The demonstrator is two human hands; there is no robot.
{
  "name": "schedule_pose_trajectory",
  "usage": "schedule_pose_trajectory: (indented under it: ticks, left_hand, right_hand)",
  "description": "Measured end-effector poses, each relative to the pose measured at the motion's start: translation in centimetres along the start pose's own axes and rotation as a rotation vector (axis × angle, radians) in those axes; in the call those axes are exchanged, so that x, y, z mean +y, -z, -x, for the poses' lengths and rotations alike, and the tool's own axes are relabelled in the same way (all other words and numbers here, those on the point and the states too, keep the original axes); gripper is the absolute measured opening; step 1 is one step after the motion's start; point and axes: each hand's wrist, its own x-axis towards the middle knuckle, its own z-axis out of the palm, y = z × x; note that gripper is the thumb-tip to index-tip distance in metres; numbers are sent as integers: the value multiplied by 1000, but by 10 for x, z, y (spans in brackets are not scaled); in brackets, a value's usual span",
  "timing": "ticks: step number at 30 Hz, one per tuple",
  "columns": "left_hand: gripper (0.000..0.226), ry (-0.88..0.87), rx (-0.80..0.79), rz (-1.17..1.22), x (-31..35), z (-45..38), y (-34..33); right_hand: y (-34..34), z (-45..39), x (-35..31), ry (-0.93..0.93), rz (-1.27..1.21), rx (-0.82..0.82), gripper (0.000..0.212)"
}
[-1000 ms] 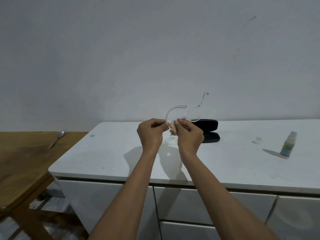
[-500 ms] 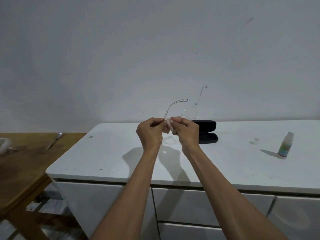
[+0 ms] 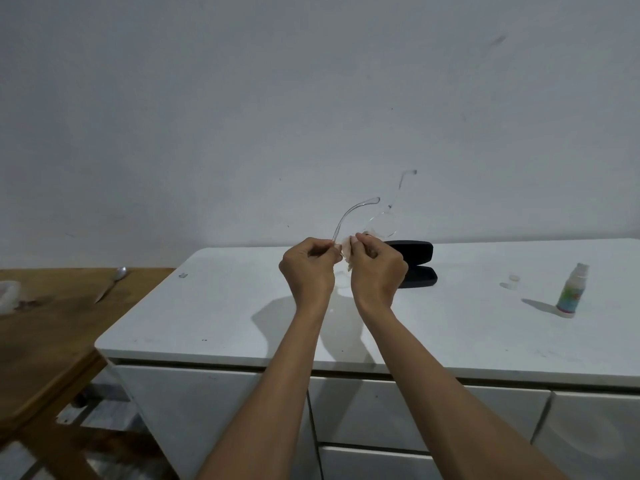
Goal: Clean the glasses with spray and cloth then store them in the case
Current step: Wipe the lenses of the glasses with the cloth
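Note:
Clear-framed glasses point(image 3: 379, 221) are held up over the white cabinet top, their arms pointing up and away. My left hand point(image 3: 308, 268) pinches the frame at its left end. My right hand point(image 3: 377, 268) presses a small pale cloth point(image 3: 347, 249) against the left lens. An open black case point(image 3: 414, 263) lies on the cabinet right behind my right hand. The small spray bottle point(image 3: 571, 292) stands upright at the right, its cap point(image 3: 514, 278) off and lying beside it.
The white cabinet point(image 3: 214, 306) has drawers below its front edge. A wooden table point(image 3: 45, 327) adjoins it on the left, with a spoon point(image 3: 112, 284) and a pale object point(image 3: 8, 294) at its left edge. A plain wall stands behind.
The hands stay together at the glasses while the cloth shifts on the lens. The glasses have tilted so their arms point higher.

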Motion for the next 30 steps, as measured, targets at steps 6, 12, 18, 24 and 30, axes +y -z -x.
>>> schedule_pose_trajectory:
  ticks: [6,12,18,24,30]
  left_hand:
    - [8,-35,37,-11,1,-1,-5]
    - [9,-61,55,-21,-2,-2,-9]
    - [11,-46,60,-4,-4,-6,-6]
    - [12,36,56,87,-6,-6,-3]
    - [9,76,12,83,-7,-9,8]
  right_hand:
    - [-9,-7,-3,4,39,-2,15]
    - [-9,-8,3,-17,-1,-103,21]
    - [-2,-14,13,-63,-64,-270,21]
    - [5,-20,11,-149,-227,-436,13]
    - [18,-21,16,-194,-242,-550,11]
